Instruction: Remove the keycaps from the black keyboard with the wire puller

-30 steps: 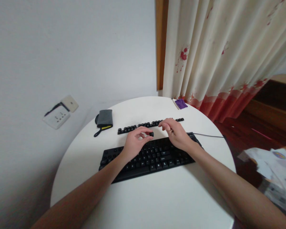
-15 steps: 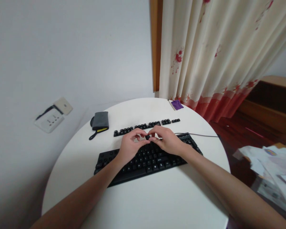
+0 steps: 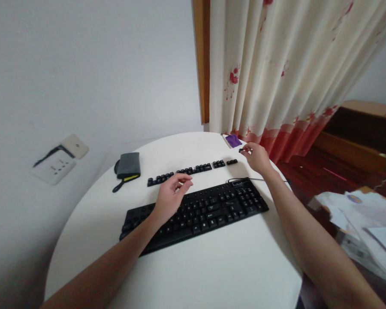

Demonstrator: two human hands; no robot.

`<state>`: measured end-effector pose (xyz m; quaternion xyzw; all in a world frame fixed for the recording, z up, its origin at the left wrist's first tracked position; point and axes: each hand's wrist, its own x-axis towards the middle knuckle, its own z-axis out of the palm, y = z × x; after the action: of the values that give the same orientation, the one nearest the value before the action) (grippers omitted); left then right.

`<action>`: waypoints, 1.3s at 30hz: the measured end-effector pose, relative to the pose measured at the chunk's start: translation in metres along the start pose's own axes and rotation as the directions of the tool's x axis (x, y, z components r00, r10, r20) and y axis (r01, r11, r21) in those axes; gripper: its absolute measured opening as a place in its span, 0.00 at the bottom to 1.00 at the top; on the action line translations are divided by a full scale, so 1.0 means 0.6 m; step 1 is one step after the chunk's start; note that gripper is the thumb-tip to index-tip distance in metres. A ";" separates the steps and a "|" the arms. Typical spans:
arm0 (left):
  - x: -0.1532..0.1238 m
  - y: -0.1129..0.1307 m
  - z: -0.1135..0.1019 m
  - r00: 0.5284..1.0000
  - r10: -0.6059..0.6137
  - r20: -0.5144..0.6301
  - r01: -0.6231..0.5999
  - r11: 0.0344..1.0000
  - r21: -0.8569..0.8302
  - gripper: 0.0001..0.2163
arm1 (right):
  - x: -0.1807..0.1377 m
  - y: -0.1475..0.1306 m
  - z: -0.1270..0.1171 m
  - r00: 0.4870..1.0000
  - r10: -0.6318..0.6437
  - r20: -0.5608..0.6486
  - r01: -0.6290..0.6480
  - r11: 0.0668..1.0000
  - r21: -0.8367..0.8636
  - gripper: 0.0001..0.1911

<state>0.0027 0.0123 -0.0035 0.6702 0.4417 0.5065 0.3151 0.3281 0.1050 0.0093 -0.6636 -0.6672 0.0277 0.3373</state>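
Note:
A black keyboard (image 3: 193, 212) lies across the round white table (image 3: 212, 274). Behind it runs a row of loose black keycaps (image 3: 189, 171). My left hand (image 3: 172, 195) rests over the keyboard's upper edge, its fingers loosely stretched with nothing in them. At the right end of the keycap row, my right hand (image 3: 256, 157) pinches a small black keycap (image 3: 241, 150) between its fingertips, close to a purple cloth (image 3: 233, 140).
A grey pouch (image 3: 127, 165) with a yellow stripe and a black strap lies at the table's back left. The keyboard's cable (image 3: 260, 179) runs off to the right. Wall sockets (image 3: 53, 165) sit on the left. A curtain (image 3: 276, 73) hangs behind; papers (image 3: 363, 214) lie at right.
Both hands were together over the keyboard with a keycap between them. My right hand has carried the keycap back and right to the row's end; the left has stayed and opened.

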 end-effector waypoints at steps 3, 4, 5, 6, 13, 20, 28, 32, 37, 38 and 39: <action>-0.001 0.000 -0.002 1.000 -0.014 0.023 0.014 1.000 0.023 0.09 | 0.012 0.049 0.017 0.986 0.130 0.100 -0.116 0.983 -0.141 0.08; -0.001 0.000 -0.002 0.999 -0.014 0.031 0.013 0.999 0.033 0.10 | 0.012 0.056 0.024 0.982 0.145 0.124 -0.124 0.980 -0.158 0.07; -0.001 0.000 -0.003 0.999 -0.013 0.034 0.011 0.999 0.042 0.11 | 0.011 0.059 0.031 0.978 0.151 0.144 -0.126 0.978 -0.169 0.07; -0.001 0.001 -0.004 0.999 -0.010 0.037 0.008 0.999 0.049 0.12 | 0.010 0.059 0.036 0.975 0.153 0.161 -0.123 0.976 -0.180 0.07; -0.001 0.006 -0.005 0.998 0.039 0.046 -0.042 0.997 0.071 0.14 | 0.010 0.053 0.045 0.963 0.151 0.225 -0.099 0.969 -0.227 0.10; -0.003 0.008 -0.007 0.996 0.046 0.074 -0.052 0.995 0.082 0.14 | 0.010 0.057 0.048 0.956 0.178 0.233 -0.116 0.959 -0.257 0.11; -0.004 0.009 -0.005 0.996 0.037 0.078 -0.044 0.995 0.093 0.14 | 0.014 0.057 0.059 0.956 0.178 0.233 -0.115 0.959 -0.260 0.11; -0.004 0.012 -0.005 0.996 0.042 0.078 -0.051 0.993 0.109 0.14 | 0.014 0.057 0.062 0.959 0.175 0.223 -0.115 0.959 -0.259 0.10; -0.003 0.014 -0.005 0.996 0.040 0.079 -0.049 0.992 0.116 0.14 | 0.013 0.056 0.065 0.963 0.166 0.213 -0.111 0.962 -0.250 0.10; -0.003 0.013 -0.005 0.996 0.041 0.079 -0.050 0.992 0.118 0.14 | 0.013 0.056 0.065 0.963 0.164 0.212 -0.110 0.963 -0.246 0.10; -0.003 0.013 -0.006 0.996 0.040 0.080 -0.050 0.992 0.119 0.14 | 0.013 0.056 0.064 0.964 0.162 0.211 -0.109 0.964 -0.241 0.09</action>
<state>0.0015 0.0074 0.0035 0.7168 0.4438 0.4596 0.2793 0.3393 0.1319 -0.0337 -0.7345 -0.6531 0.0508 0.1772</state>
